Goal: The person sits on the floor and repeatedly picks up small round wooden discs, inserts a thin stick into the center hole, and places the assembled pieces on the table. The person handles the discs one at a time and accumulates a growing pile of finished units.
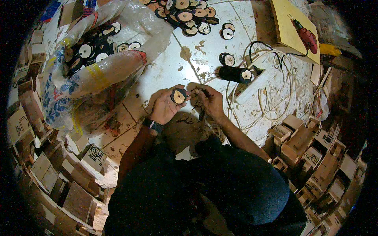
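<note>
In my left hand (160, 109), palm up and with a dark watch on the wrist, lies a small round disc (179, 96) with a tan face and a black rim. The fingers curl round its edge. My right hand (212, 103) is beside it, thumb and fingertips pinched together close to the disc's right side. Dark thin shreds (200, 114) show just below those fingertips; whether they are held or hang loose I cannot tell. A black cylinder (232, 74) with a pale end lies on the floor beyond my right hand.
A clear plastic bag (102, 76) at the left holds several discs. More discs (185, 15) are heaped at the far side. At right are a coiled pale cable (271, 114) and a red drill (306, 37) on a yellow board (283, 23). Cardboard boxes (299, 143) line both sides.
</note>
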The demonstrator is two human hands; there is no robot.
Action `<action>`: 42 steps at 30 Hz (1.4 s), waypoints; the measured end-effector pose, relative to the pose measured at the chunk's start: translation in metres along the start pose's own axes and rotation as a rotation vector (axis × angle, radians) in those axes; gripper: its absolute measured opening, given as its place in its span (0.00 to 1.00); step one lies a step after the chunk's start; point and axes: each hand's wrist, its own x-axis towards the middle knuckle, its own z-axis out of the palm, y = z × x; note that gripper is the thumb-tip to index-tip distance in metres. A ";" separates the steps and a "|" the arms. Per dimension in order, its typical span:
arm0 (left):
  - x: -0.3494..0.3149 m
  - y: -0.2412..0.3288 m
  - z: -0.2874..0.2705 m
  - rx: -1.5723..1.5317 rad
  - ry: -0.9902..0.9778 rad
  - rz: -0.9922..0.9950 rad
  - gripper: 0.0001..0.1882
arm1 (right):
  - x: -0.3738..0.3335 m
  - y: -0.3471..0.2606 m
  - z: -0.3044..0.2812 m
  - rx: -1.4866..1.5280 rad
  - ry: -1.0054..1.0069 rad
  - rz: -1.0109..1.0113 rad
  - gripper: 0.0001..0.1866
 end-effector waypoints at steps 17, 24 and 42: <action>-0.006 0.004 0.039 1.424 0.156 0.586 0.48 | 0.012 -0.015 0.003 -0.252 -0.235 -0.292 0.10; -0.009 0.003 0.046 1.319 0.216 0.544 0.47 | 0.028 -0.025 -0.013 -0.383 -0.473 -0.425 0.18; 0.018 0.008 0.034 1.326 0.310 0.566 0.46 | 0.179 -0.048 -0.008 0.326 0.092 0.135 0.27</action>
